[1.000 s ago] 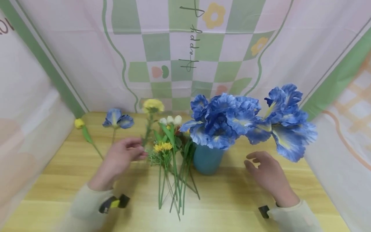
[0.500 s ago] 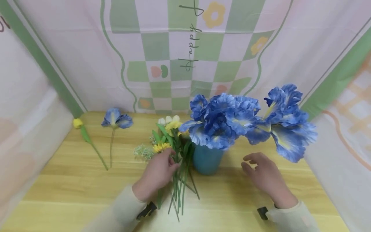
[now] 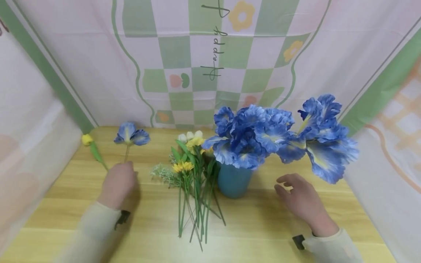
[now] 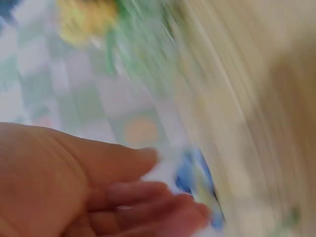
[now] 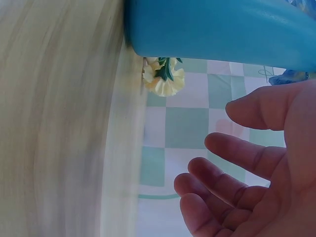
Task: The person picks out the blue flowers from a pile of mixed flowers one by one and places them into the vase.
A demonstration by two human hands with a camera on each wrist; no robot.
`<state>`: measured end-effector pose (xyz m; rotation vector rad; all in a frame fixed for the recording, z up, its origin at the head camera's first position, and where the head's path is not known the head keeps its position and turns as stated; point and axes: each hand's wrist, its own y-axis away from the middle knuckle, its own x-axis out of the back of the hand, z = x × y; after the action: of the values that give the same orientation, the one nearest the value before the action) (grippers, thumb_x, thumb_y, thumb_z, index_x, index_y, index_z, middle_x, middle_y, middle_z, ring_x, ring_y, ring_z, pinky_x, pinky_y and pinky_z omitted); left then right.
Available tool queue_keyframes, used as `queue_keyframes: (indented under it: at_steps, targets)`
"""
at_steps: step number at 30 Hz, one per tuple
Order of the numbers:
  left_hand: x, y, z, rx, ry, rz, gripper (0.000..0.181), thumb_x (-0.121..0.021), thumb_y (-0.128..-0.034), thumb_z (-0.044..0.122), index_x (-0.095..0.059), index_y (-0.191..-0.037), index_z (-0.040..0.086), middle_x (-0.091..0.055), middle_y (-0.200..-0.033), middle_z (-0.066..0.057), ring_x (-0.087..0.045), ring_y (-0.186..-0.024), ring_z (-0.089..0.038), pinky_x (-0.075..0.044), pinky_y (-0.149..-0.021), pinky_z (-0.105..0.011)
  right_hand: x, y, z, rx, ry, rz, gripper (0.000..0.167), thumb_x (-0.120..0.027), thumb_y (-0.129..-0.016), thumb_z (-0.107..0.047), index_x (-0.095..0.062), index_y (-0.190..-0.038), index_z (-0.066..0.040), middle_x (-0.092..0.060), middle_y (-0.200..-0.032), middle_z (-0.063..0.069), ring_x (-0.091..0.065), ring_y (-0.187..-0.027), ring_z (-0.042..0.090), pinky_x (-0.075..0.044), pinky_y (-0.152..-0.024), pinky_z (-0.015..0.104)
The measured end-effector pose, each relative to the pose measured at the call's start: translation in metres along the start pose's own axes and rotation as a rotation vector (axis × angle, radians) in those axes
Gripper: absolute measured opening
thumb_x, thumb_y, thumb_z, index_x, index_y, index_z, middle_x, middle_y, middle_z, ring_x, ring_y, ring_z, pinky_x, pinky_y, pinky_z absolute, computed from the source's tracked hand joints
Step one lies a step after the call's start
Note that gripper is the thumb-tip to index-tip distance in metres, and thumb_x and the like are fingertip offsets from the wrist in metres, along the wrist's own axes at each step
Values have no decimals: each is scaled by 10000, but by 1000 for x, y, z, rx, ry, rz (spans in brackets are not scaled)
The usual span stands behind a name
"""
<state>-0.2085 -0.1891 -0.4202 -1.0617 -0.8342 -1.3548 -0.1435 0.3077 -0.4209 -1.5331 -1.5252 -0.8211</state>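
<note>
My left hand (image 3: pixel 119 184) is over the stem of a single blue iris (image 3: pixel 127 134) on the left of the table. In the left wrist view its fingers (image 4: pixel 143 210) are loosely bent, with no stem between them; that view is blurred. A yellow tulip (image 3: pixel 87 139) lies further left. My right hand (image 3: pixel 300 199) hovers to the right of a blue vase (image 3: pixel 234 180), fingers relaxed and apart, holding nothing. Large blue irises (image 3: pixel 250 137) stand in the vase and lean out to the right above that hand.
Left of the vase lies a loose bunch with white tulips (image 3: pixel 189 136), a yellow daisy-like flower (image 3: pixel 182 167) and pale green sprigs (image 3: pixel 162 173). Its stems point towards the front of the wooden table (image 3: pixel 250 233). A checked cloth (image 3: pixel 204 80) hangs behind.
My left hand carried a yellow carnation rightwards, left it on the bunch, then moved back left to the lone blue iris. My right hand has hardly moved.
</note>
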Motion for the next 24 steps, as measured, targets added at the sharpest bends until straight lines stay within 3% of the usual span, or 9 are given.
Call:
queue_keyframes:
  at_steps: [4,8,12,20,24]
  targets:
    - [4,-12,-30,111,-9,-104,115,-539,-924,-17,-569,-842,-92,-578,-703,-173,-587,-632,-350,-541,-578,-500,0,1,0,-7,2,-8,356,-600,-1004,-321,-658,-1205,-32,-593,-1243,215,-617,-1003,377,-513,-804,574]
    - [2,-22,-42,158,58,-110,149,-545,-955,26,-573,-878,-98,-591,-754,-193,-596,-677,-365,-544,-636,-520,0,1,1,-8,-1,-18,366,-592,-1009,-334,-657,-1210,-36,-590,-1250,217,-615,-1006,380,-511,-803,577]
    - [-2,-29,-48,173,92,-80,197,-613,-937,61,-600,-856,-118,-610,-755,-207,-607,-694,-386,-536,-685,-550,1,1,2,-4,2,-12,356,-592,-1007,-320,-656,-1211,-35,-589,-1252,214,-612,-1010,384,-512,-806,579]
    - [-10,-32,-51,227,114,-174,138,-539,-863,-25,-609,-751,-65,-609,-735,-182,-602,-663,-347,-541,-656,-504,0,3,1,7,-4,-6,360,-601,-1005,-326,-661,-1202,-31,-589,-1252,223,-612,-1010,389,-510,-810,586]
    - [-10,-31,-52,205,163,-165,135,-539,-833,-16,-630,-735,-33,-625,-726,-155,-605,-669,-343,-533,-664,-508,-1,4,2,14,-1,-1,346,-609,-1003,-315,-666,-1199,-35,-593,-1250,213,-613,-1012,376,-511,-813,580]
